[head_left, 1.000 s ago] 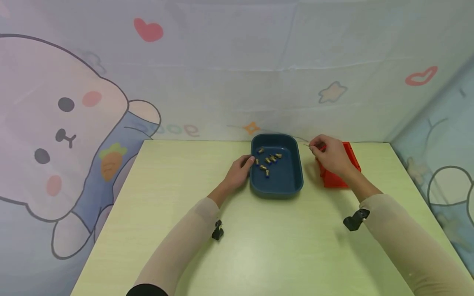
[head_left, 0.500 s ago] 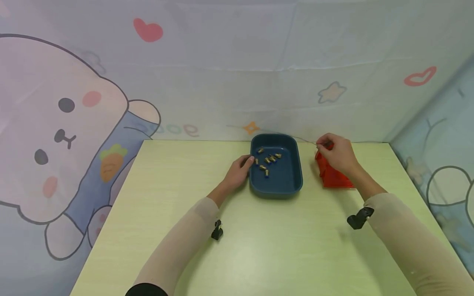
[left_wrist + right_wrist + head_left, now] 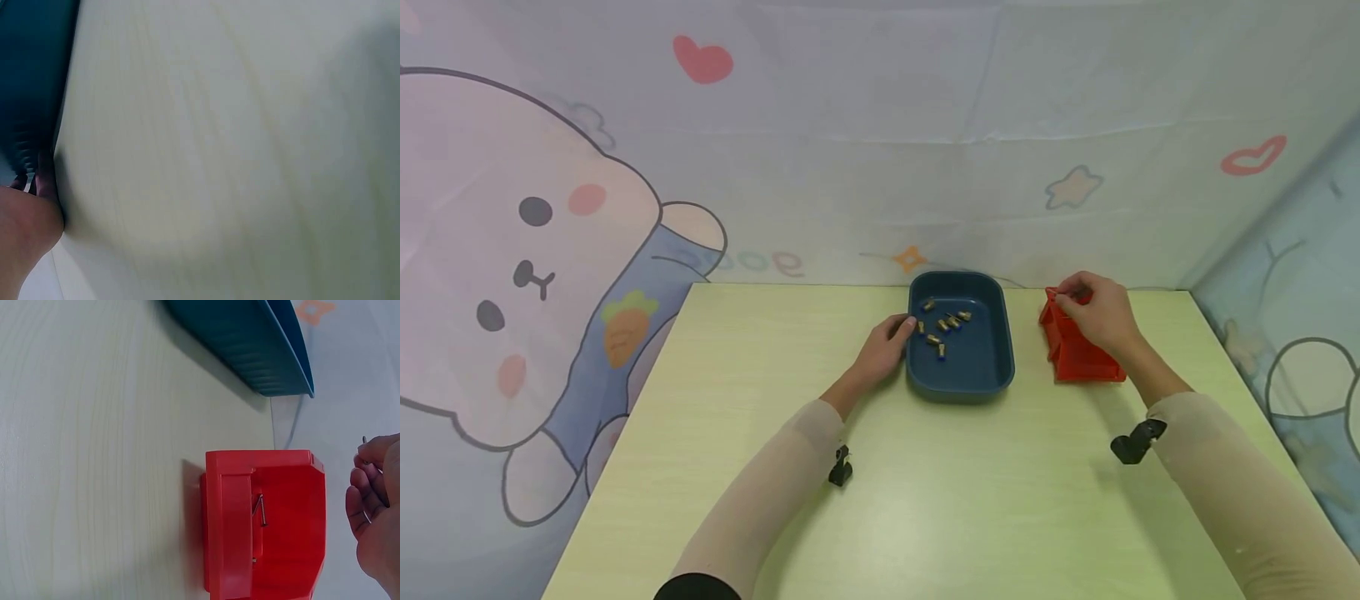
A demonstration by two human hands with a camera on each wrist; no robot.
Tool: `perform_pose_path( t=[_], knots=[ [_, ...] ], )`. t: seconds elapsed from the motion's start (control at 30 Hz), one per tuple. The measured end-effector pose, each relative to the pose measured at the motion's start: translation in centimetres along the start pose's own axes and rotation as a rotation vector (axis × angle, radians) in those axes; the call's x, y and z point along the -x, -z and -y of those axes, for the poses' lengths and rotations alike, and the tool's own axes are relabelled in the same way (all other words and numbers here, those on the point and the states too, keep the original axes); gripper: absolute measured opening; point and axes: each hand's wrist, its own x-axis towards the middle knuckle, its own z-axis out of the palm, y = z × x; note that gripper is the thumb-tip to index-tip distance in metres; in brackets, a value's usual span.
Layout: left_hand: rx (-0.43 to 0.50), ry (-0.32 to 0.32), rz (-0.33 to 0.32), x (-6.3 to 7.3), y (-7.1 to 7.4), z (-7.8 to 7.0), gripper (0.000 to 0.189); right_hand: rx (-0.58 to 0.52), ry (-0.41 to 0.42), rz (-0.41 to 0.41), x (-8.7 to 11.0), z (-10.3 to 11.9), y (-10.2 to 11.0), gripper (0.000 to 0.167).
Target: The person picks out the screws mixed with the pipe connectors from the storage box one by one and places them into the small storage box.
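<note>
My left hand [image 3: 882, 350] grips the left rim of a dark blue plastic tray [image 3: 962, 385], thumb over the edge and fingers along the outer wall. Several small brass fittings [image 3: 942, 325] with blue ends lie inside the tray. Over the far part of a red plastic bin [image 3: 1084, 365], my right hand [image 3: 1097, 312] pinches a screw [image 3: 365, 441] between thumb and fingertips; mostly its tip shows. In the right wrist view a few more screws [image 3: 262, 511] lie at the bottom of the bin. The left wrist view shows the tray's outer wall [image 3: 31, 69] beside the hand.
A pale wood-patterned table [image 3: 970, 500] carries both containers near its back edge, with a gap between them. Behind it hangs a printed cloth backdrop [image 3: 865, 183], and another covers the right side.
My right hand has moved to the right with the screw, from beside the red bin's left edge to over the bin. The left hand and tray have stayed put.
</note>
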Motion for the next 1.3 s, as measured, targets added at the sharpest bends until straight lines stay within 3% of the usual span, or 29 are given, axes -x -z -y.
perform_pose_path(
  t=[1.3],
  knots=[
    [-0.048,0.035,-0.015,0.0,-0.3,0.0,0.062,0.047,-0.06,-0.032,0.1,-3.9,1.3,0.018]
  ],
)
